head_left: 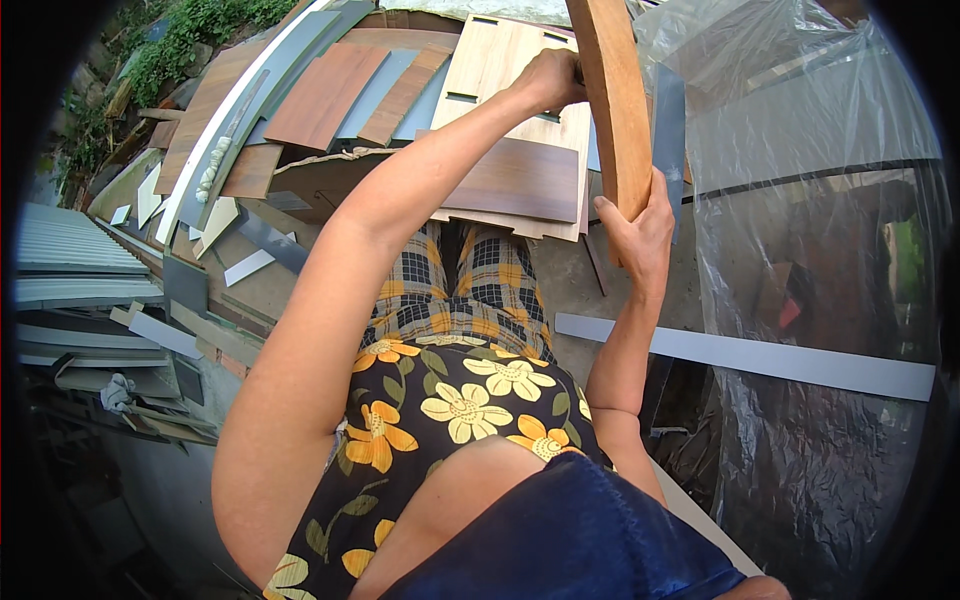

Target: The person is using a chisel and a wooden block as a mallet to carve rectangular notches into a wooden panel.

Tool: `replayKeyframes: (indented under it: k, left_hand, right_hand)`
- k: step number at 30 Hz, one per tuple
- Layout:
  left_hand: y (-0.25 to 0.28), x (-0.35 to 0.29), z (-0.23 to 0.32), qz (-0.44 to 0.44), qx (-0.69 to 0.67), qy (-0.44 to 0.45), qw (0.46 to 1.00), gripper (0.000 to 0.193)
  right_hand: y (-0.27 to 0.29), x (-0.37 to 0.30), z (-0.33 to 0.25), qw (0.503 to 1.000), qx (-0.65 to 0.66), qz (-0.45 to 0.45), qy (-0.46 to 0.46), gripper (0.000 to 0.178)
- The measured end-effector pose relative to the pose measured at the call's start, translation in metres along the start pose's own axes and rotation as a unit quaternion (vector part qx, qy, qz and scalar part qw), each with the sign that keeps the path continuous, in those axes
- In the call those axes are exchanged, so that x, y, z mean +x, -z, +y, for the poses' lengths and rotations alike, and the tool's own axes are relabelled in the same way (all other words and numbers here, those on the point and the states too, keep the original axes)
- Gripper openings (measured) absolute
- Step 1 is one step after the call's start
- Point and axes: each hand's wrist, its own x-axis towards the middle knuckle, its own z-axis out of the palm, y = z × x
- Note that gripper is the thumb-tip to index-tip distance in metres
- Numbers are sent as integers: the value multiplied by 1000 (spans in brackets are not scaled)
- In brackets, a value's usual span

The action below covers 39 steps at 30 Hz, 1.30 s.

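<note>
A long orange-brown wooden plank [618, 110] rises from the middle of the view to the upper edge, tilted a little. My right hand [640, 225] is closed round its lower end, thumb on the left side. Farther up, my left hand [550, 80] is closed in a fist against the plank's left edge. A small dark bit shows at its fingers, but the plank hides what they grip. Below the hands lies a pale wooden board [490, 75] with dark slots. A brown wood-grain panel [520, 178] rests across its near part.
Brown and grey panels [330, 95] lie in a row to the left. Loose offcuts [265, 245] are scattered near them. Clear plastic sheeting [810, 230] hangs on the right, with a long light-grey strip [760, 358] across it. Corrugated sheets [80, 255] are at the far left.
</note>
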Motion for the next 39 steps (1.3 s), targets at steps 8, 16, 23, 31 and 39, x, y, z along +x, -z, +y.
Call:
replayKeyframes:
  k: [8, 16, 23, 31, 39]
  left_hand:
    - [-9, -6, -3, 19, 11, -3, 1000, 31]
    - [-27, -25, 7, 93, 20, -37, 995, 26]
    - [-18, -15, 12, 7, 84, -35, 996, 30]
    - [-6, -12, 9, -65, 26, -57, 996, 33]
    - [-14, -7, -5, 1, 25, -74, 997, 34]
  right_hand:
    - [0, -1, -2, 1000, 2, -1, 10, 62]
    - [0, -2, 1, 998, -16, 30, 43, 60]
    - [5, 3, 0, 998, -66, 6, 6, 63]
    - [3, -3, 4, 999, -29, 17, 17, 62]
    - [2, -3, 1, 999, -20, 24, 28, 60]
